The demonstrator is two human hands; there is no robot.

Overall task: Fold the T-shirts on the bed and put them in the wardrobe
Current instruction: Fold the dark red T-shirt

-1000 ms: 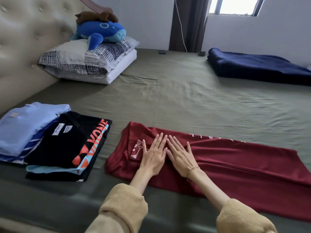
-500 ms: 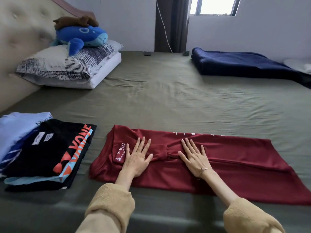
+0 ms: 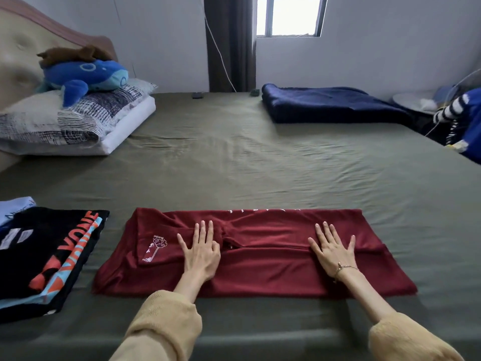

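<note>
A dark red T-shirt (image 3: 265, 267) lies as a long strip across the near part of the green bed (image 3: 260, 162), sleeves tucked in, a small white print near its left end. My left hand (image 3: 201, 252) rests flat on its left half, fingers spread. My right hand (image 3: 333, 250) lies flat on its right half, palm down, with a thin bracelet at the wrist. Neither hand grips the cloth. To the left sits a folded black T-shirt (image 3: 44, 259) with orange and blue lettering, and behind it the corner of a folded light blue T-shirt (image 3: 15, 207).
Two stacked pillows (image 3: 78, 123) with a blue plush whale (image 3: 83, 76) lie by the padded headboard at far left. A folded navy blanket (image 3: 328, 105) sits at the back right. Striped and blue items (image 3: 463, 118) crowd the right edge. No wardrobe is in view.
My hands, side by side near the shirt's collar end a second ago, have slid apart along the red T-shirt; the right hand went far to the right. The view has shifted rightward.
</note>
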